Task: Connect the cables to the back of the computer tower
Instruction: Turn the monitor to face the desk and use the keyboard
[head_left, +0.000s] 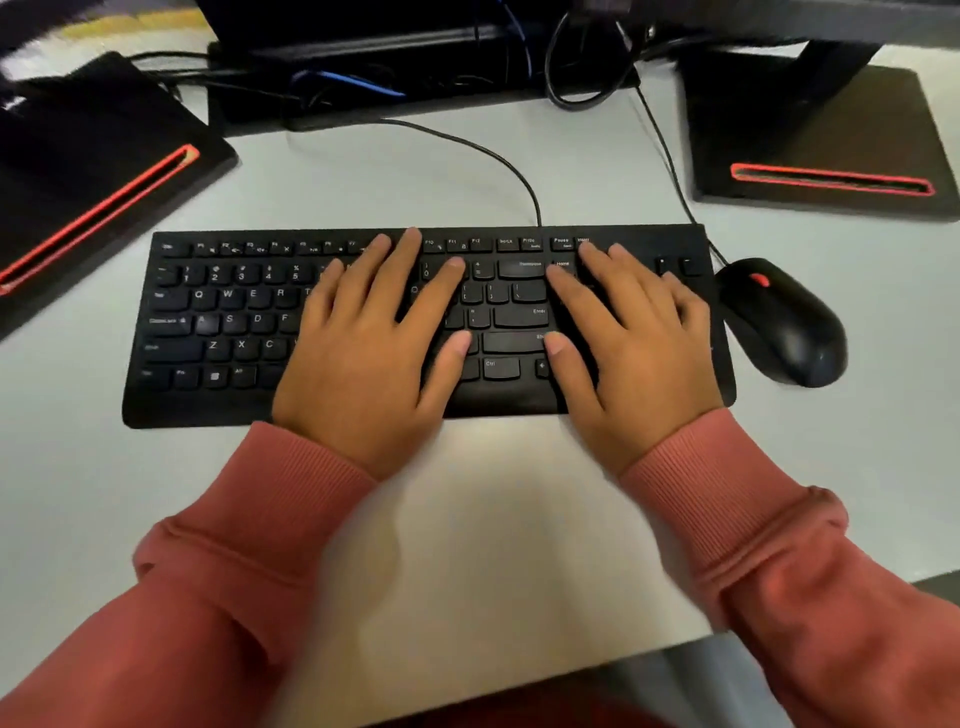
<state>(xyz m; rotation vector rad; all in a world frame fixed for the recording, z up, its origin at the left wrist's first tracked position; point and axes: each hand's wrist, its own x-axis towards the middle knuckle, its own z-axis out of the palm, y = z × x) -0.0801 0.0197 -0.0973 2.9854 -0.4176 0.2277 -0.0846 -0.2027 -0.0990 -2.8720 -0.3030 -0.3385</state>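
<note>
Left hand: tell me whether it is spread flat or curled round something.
Spread flat. The left hand lies palm down on the keyboard, fingers straight and fanned over the keys, holding nothing.

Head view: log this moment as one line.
left hand flat on black keyboard | right hand flat on same | black mouse untouched | no cable held
</note>
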